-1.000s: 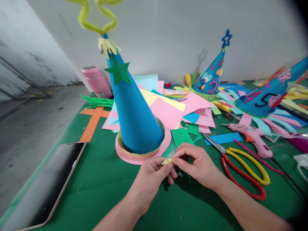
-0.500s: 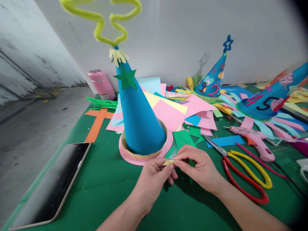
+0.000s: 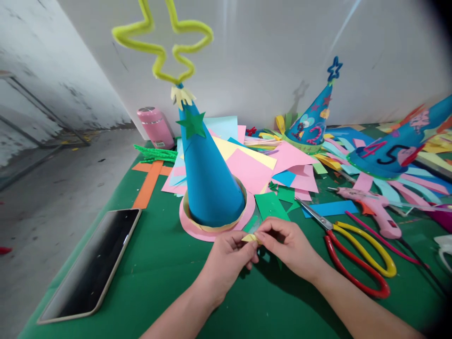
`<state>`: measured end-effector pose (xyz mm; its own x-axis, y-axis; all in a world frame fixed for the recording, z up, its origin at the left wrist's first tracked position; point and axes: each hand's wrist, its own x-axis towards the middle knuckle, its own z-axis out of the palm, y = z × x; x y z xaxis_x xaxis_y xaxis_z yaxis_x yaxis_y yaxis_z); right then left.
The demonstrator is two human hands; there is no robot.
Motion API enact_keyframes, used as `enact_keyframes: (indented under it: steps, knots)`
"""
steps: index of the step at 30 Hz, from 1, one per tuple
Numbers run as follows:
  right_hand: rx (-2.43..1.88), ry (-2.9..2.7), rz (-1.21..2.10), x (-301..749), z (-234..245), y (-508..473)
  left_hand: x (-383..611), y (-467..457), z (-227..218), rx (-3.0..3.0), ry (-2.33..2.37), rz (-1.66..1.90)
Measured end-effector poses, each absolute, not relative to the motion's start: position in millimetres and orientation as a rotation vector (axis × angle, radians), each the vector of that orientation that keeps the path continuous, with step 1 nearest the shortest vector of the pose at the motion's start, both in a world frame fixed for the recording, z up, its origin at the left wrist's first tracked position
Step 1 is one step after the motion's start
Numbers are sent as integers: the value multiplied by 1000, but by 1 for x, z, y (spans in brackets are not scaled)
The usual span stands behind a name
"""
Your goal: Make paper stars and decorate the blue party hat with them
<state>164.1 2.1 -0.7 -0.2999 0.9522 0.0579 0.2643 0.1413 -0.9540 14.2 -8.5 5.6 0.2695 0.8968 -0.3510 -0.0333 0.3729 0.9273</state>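
Note:
Between my two hands is a small piece of pale yellow paper [image 3: 250, 238], pinched by the fingertips. My left hand [image 3: 229, 259] grips it from the left, and my right hand [image 3: 286, 242] pinches its right end. Just behind them stands a blue paper cone hat [image 3: 212, 188] with a pink brim [image 3: 197, 230]. A green paper star [image 3: 193, 124] is on its upper side, pale yellow fringe [image 3: 181, 95] circles the tip, and a yellow pipe-cleaner shape [image 3: 158, 44] rises above. The fingers partly cover the yellow paper.
Red-and-yellow-handled scissors [image 3: 353, 254] and a pink glue gun [image 3: 379, 209] lie to the right. A phone [image 3: 92, 263] lies left. Behind are coloured paper sheets [image 3: 250, 167], green pipe cleaners [image 3: 155, 153], a pink flask [image 3: 156, 127] and two decorated hats [image 3: 309, 120].
The view has tilted and shifted slightly, so the hat and phone appear a little farther right. Both hands keep hold of the yellow paper, with only slight finger movement.

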Motion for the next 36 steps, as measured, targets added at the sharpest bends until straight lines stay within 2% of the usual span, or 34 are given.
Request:
enact_keyframes:
  steps: [6, 16, 36]
  knots:
    - [-1200, -1498, 1308, 161, -4, 3, 16, -10, 3, 855, 1047, 844]
    - [-1186, -1612, 1097, 157, -5, 0, 17, -11, 2, 816, 1051, 892]
    - [-914, -1518, 1203, 156, -9, 1, 15, -12, 0, 1229, 1234, 890]
